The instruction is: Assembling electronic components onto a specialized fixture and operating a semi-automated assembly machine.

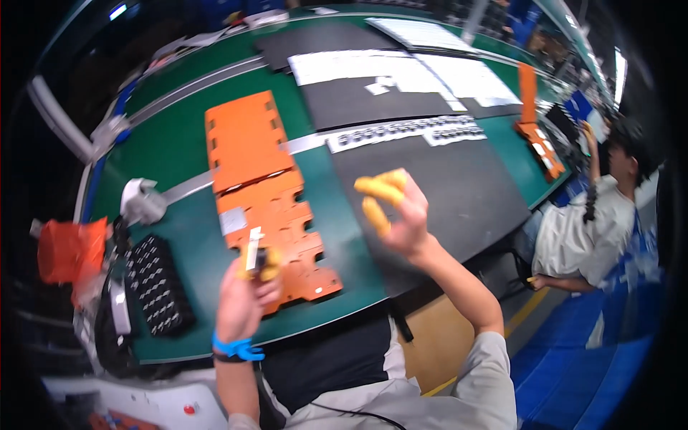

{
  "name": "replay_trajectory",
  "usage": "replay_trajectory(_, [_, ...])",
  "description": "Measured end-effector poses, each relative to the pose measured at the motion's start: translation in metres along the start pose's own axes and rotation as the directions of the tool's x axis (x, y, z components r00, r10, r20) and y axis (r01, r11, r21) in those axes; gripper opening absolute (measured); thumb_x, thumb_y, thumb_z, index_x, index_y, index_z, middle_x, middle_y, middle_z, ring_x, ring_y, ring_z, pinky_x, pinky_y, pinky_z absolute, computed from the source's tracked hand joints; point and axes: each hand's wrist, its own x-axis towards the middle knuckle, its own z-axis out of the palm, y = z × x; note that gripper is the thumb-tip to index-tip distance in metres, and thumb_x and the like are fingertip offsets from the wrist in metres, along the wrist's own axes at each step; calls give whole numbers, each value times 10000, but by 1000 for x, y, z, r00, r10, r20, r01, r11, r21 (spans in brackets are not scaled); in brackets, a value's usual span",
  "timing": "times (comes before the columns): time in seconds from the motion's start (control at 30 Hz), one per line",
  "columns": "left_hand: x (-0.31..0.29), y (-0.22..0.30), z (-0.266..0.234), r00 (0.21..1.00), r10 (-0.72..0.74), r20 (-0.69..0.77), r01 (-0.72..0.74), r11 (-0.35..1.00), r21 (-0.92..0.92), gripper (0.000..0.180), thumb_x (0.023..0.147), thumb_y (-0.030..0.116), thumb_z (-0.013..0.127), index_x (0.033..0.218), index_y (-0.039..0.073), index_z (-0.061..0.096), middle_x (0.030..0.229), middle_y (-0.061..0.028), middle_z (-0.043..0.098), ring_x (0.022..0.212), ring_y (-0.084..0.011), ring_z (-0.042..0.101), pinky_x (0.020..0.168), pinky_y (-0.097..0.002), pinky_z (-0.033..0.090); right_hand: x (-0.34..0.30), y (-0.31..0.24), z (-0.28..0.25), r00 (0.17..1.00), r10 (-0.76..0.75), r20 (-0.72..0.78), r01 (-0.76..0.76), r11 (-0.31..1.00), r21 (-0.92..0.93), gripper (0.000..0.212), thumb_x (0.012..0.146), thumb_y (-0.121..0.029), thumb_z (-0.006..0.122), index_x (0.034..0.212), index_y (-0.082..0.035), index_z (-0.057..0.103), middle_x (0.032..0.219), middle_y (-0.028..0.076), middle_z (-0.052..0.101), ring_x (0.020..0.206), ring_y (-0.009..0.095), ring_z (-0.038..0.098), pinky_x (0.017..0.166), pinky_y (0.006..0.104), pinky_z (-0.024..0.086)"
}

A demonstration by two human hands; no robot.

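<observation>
My left hand (244,297) is closed around a small black part with a white strip (254,247) standing up from it; blur hides its exact kind. It is over the lower edge of an orange hinged fixture (247,143), which lies unfolded on the green table with slots and notches along its sides. A blue band circles my left wrist. Yellow covers sit on the fingertips of both hands. Above a dark grey mat (459,201), my right hand (408,218) has its thumb and fingers apart, with nothing visible between them.
Small black parts line white strips (394,134) on the mat, with white sheets (358,68) beyond. At left are a black patterned tray (158,287), a white roll (143,203) and an orange bag (68,251). A co-worker (588,236) sits right, near another orange fixture (541,150).
</observation>
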Motion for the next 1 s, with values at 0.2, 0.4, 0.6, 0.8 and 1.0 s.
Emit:
replay_trajectory(0.2, [-8,3,45,971,-139,196,125,989,83,417,1104,386,402,1244,39,584,967,-6,590,671,-57,400,575,-204,352,10,-71,35,971,-10,238,-65,951,303,453,698,-210,881,1071,-18,709,992,124,683,837,278,641,723,357,526])
replay_trajectory(0.4, [-9,-10,28,985,1,170,-45,967,252,360,1105,296,424,1320,43,565,1024,-27,618,707,-55,462,587,-214,393,8,-80,36,985,3,170,-41,973,225,391,693,-135,871,1023,-22,697,962,106,673,777,271,629,661,356,526])
replay_trajectory(0.6, [-27,6,-8,899,439,7,-322,648,691,290,1034,142,577,1292,16,620,1069,-32,623,914,-88,583,792,-244,479,3,11,1,976,190,109,-171,972,-162,290,773,-15,756,1054,-25,681,993,155,692,923,350,654,807,409,543])
replay_trajectory(0.8, [-38,9,-69,849,516,-111,-286,626,726,296,1040,172,569,1273,1,634,945,-12,660,864,-66,567,727,-213,404,-19,171,-82,850,519,-93,-492,718,-492,321,788,-63,786,1088,-11,683,949,131,674,843,262,641,785,363,531])
replay_trajectory(1.0, [-36,1,-91,847,487,-211,-181,639,748,304,1028,154,590,1281,-9,626,969,-21,669,860,-72,572,733,-216,415,-6,195,-89,883,437,172,-245,742,-624,294,780,-56,774,1061,-2,705,1057,144,668,994,319,631,884,416,515])
